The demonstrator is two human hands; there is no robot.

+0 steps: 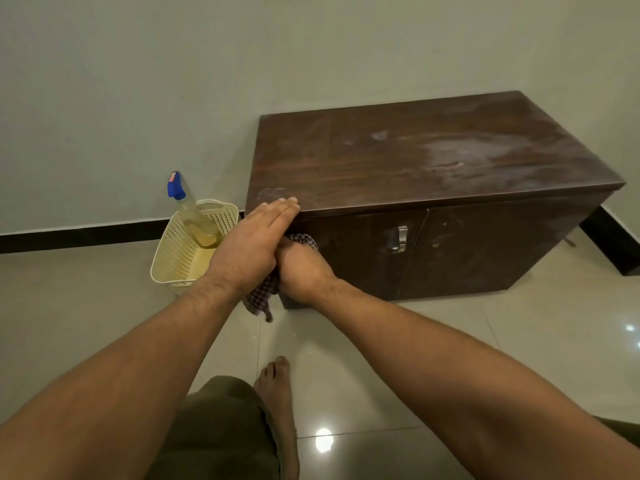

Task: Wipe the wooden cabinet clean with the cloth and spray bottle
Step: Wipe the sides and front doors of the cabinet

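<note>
A low dark wooden cabinet (408, 161) stands against the wall, its top smeared with pale dusty patches toward the right. My left hand (252, 244) lies flat with straight fingers resting on the cabinet's front left top edge. Just below it, my right hand (301, 268) presses a dark checked cloth (263, 296) against the left door; the cloth bunches under the palm and hangs down toward the floor. A clear spray bottle (194, 216) with a blue nozzle leans in a basket to the left.
A cream perforated plastic basket (173, 258) sits on the tiled floor left of the cabinet. The doors carry a metal handle (401, 239). My bare foot (280, 403) and knee are on the glossy floor below. A black skirting runs along the wall.
</note>
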